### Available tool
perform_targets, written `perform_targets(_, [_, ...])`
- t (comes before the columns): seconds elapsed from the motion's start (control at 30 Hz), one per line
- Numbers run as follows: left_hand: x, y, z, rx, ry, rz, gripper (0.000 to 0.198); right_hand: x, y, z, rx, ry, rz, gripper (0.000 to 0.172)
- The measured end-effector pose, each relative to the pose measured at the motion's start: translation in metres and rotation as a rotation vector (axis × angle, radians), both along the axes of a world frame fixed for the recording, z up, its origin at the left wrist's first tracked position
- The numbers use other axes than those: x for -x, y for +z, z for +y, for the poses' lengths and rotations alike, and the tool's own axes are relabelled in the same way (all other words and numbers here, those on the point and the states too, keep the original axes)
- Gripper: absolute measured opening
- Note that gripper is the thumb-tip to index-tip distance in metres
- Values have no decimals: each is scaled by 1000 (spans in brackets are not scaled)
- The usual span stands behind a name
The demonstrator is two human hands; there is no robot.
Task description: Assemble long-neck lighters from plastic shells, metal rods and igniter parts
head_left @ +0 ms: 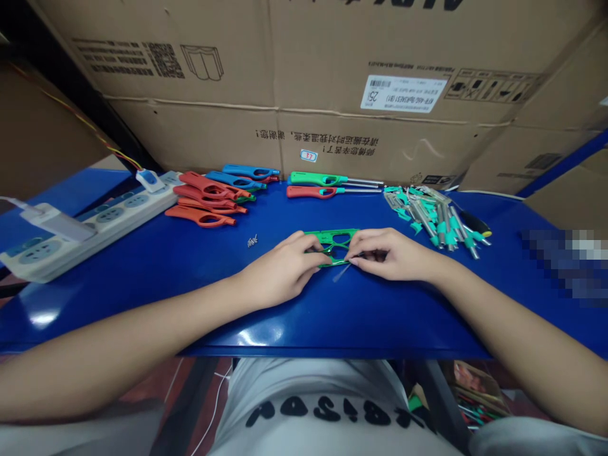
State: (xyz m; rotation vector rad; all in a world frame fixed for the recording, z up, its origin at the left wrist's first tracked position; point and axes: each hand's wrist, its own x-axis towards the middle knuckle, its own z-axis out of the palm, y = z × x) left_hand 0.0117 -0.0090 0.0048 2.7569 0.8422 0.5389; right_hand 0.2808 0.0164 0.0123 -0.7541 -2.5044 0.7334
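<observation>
Two green casing halves [323, 237] lay between my hands, long axis running from left hand [285, 269] toward right hand [394, 256]; both equally near. Left hand gripped left end; right hand pinched one thin clear strip [340, 274] at right end. Beyond hands: one green lighter [311, 178], one red lighter [308, 191]. Beyond right hand: metal tubes [441, 228], too tangled to count.

Green handle pieces [331, 233] side by side, slanted translucent strip [341, 273] alongside.

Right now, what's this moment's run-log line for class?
left hand: holding green casing parts | right hand: at their right end | small metal pieces: on blue table
</observation>
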Motion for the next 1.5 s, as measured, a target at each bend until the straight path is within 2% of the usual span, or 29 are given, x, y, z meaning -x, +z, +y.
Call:
perform_targets(0.7, [1, 0, 0, -8, -11, 24, 32, -3, 0, 1, -57, 26, 5, 19])
perform_targets(1.03, [0, 1, 0, 14, -8, 21, 30, -8, -3, 4, -30, 25, 29, 19])
perform_targets(1.5, [0, 5, -4, -47, 17, 108, 35, 0, 6, -3, -63, 21, -35, 24])
